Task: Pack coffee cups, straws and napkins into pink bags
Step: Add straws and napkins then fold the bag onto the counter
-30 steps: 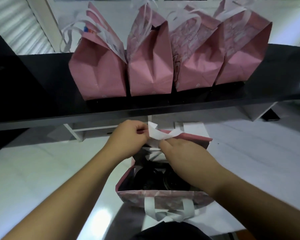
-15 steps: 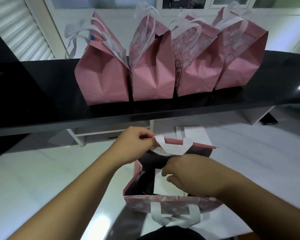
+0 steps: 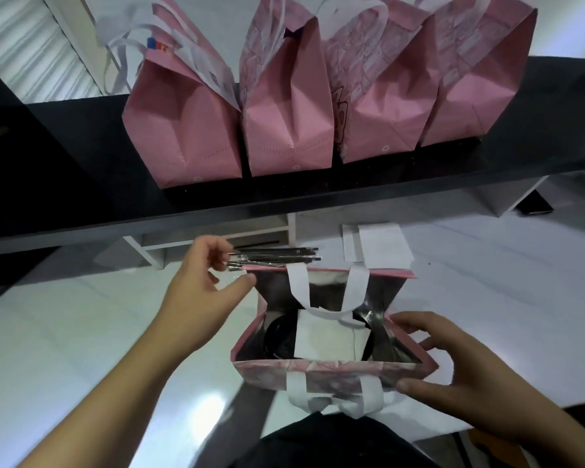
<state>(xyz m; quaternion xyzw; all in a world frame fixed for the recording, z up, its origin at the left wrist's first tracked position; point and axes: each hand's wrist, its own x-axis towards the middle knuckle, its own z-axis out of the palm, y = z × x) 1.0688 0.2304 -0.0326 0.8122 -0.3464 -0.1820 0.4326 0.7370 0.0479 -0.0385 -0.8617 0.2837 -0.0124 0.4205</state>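
An open pink bag [image 3: 318, 374] with a silver lining and white handles stands on the white counter in front of me. Inside it, black coffee cup lids [image 3: 279, 337] show under a white napkin [image 3: 325, 337] that lies on top. Several black straws in clear wrap [image 3: 277, 256] lie just behind the bag's far rim. My left hand [image 3: 200, 292] reaches their left ends, fingers curled over the tips and thumb apart below. My right hand [image 3: 460, 366] grips the bag's right end, thumb on the front wall and fingers on the side edge.
Several filled pink bags [image 3: 284, 106] stand in a row on a black shelf [image 3: 65, 157] above the counter. A small stack of white napkins [image 3: 382, 246] lies behind the open bag to the right. White marble counter [image 3: 65, 332] spreads left and right.
The napkin went from my hands into the bag. My left hand let go of the far handle and moved to the straws. My right hand shifted to the bag's right end.
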